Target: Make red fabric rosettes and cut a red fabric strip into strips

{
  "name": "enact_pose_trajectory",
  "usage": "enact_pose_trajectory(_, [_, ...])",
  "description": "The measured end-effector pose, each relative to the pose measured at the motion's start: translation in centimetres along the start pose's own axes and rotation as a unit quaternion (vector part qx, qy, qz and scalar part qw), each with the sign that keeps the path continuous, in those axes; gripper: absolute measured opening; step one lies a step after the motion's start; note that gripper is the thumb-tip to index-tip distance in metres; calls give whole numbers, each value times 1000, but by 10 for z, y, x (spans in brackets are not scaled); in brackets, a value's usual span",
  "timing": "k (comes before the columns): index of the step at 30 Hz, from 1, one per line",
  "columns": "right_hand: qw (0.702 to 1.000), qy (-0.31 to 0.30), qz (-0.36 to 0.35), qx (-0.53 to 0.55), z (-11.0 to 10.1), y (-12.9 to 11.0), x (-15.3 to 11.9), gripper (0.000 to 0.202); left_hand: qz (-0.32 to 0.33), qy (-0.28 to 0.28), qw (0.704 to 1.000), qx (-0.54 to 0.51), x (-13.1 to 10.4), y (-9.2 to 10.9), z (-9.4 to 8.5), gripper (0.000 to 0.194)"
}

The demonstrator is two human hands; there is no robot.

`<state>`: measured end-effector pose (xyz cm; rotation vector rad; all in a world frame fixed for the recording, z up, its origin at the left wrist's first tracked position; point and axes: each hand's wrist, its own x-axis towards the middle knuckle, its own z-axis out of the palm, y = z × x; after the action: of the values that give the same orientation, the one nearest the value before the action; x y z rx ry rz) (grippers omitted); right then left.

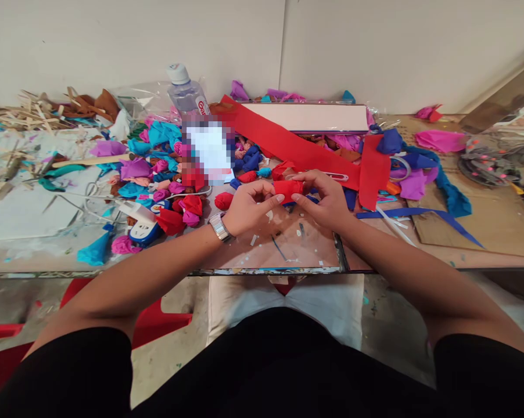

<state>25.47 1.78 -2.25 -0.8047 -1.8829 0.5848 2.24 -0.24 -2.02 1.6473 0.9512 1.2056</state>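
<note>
The cluttered table (308,252) bears crumpled coloured paper (135,169); a blue-and-white socket block (145,232); cardboard (501,223) at right.

A pale wall (135,40) stands behind, its plain surface broken by one thin vertical seam (283,46). A long counter (309,255) runs along its foot, worn and paint-flecked, with a dark gap (341,255) between two sections of its top. Below, the floor (168,357) is grey and speckled with small scraps. A red seat (160,319), partly hidden, stands at lower left. Light falls softly, the wall slightly shaded.
</note>
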Motion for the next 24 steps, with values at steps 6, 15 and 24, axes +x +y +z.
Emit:
enact_pose_trajectory(6, [995, -1, 52, 82, 2, 4, -2, 46, 10, 13, 1000, 19, 1, -2, -1, 51])
enact_pose_trajectory(15, [990, 7, 88, 108, 6, 6, -4, 50, 54, 13, 994, 93, 0, -3, -2, 45])
enact_pose_trajectory(24, [999, 28, 26, 9, 2, 1, 0, 42, 56, 44, 993, 96, 1, -14, -2, 29])
